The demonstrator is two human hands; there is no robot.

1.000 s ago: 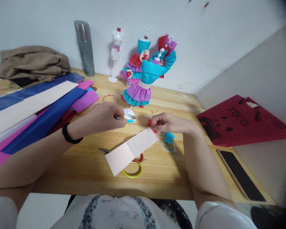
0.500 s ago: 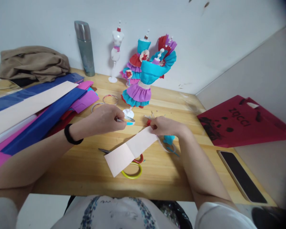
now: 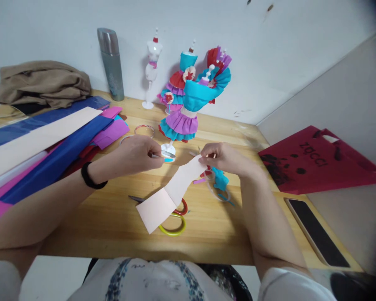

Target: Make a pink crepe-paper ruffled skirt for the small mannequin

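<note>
Left to centre: coloured paper sheets (image 3: 47, 148), overlapping, at the left edge of the frame; slippage judged possible if the left forearm were to brush them. Flask (image 3: 113, 75), one, upright, upper left. Left hand (image 3: 133, 154), centre-left, thumb and fingers pinched on a thin pale strip (image 3: 167, 154), kind too small to tell; its looped end appears near the foot of the dressed figure (image 3: 192, 94), contact uncertain; a snag there could tip the figure. Scissors (image 3: 173, 233), lower centre, handles yellow and red, partly under the pale paper (image 3: 178, 184); a sharp pull could drag paper over the blades and nick or crease it. Pale paper, one length, centre, bent along its upper part; lower end lying across the scissors, upper end clamped between thumb and fingers of the right hand (image 3: 221, 156); a hard pinch could tear or stretch that edge. Blue scrap (image 3: 219, 179), beside the right wrist, liable to be swept aside. Writing: flask, none legible; red bag (image 3: 319, 161), right side, lettering apparently "zqcci", tilted; phone (image 3: 316, 232), lower right, screen dark, no label seen.
</note>
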